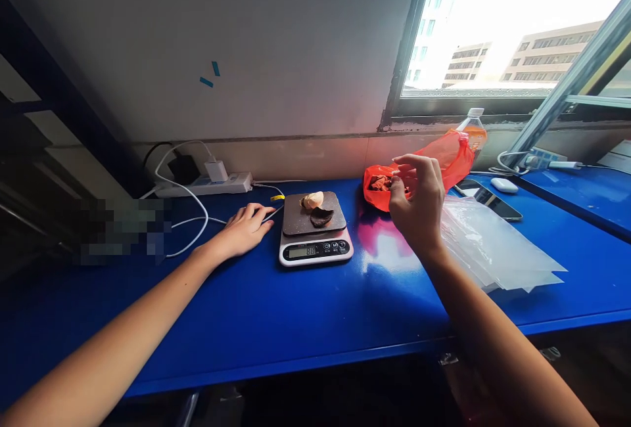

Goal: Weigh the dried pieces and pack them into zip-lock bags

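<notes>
A kitchen scale [315,249] with a lit display stands on the blue table; its digits are hard to read. On its plate lie a pale, ridged, shell-like piece [312,200] and a dark, curved dried piece [321,217]. My left hand [246,226] rests on the tabletop left of the scale, fingers stretched over a white cable. Raised at the right, my right hand [419,194] has its thumb and forefinger apart, with nothing visible between them. Just behind it sits an open red plastic bag [377,200] holding brownish-red pieces, partly hidden by the hand.
Clear plastic zip bags [503,249] lie stacked right of my right hand. Beyond them are a phone [486,198] and a white earbud case [503,185]. A bottle [474,131] stands by the window. At the back left, a power strip [236,183] has chargers plugged in.
</notes>
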`<act>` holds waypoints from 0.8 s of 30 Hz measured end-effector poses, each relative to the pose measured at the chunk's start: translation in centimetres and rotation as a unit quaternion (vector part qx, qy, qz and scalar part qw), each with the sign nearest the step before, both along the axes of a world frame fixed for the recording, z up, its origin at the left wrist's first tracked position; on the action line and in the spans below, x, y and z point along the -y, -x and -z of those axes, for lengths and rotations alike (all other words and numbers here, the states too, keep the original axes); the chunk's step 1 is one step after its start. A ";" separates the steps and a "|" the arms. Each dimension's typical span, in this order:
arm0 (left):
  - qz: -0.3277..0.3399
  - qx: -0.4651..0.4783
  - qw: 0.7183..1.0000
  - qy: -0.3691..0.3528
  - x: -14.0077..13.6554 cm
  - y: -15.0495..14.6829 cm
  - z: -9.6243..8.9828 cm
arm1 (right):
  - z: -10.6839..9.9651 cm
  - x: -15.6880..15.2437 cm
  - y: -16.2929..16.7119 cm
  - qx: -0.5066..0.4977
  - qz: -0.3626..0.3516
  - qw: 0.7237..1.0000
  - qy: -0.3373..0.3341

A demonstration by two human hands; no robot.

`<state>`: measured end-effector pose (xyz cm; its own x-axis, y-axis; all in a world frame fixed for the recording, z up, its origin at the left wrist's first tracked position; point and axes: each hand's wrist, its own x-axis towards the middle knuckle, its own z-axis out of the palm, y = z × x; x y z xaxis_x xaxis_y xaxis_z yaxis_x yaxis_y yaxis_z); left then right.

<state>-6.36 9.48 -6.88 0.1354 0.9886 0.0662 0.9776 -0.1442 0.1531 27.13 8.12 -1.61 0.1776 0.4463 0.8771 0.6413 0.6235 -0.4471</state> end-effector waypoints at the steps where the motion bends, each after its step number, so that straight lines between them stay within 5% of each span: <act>1: -0.001 0.000 1.000 0.001 0.0 0.0 0.0 | 0.1 0.0 0.0 0.002 0.004 1.000 -0.002; 16: 0.001 0.000 1.000 -0.001 0.0 -0.1 0.0 | 0.0 0.5 0.7 0.040 -0.008 0.999 0.000; 24: 0.001 0.001 1.000 -0.006 -0.3 0.3 0.4 | 3.9 -0.3 4.2 0.227 -0.156 0.950 0.146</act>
<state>-6.63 9.73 -7.24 0.1377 0.9873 0.0792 0.9771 -0.1485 0.1523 22.89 8.45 -5.54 -0.3704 0.6516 0.6620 0.6135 0.7067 -0.3524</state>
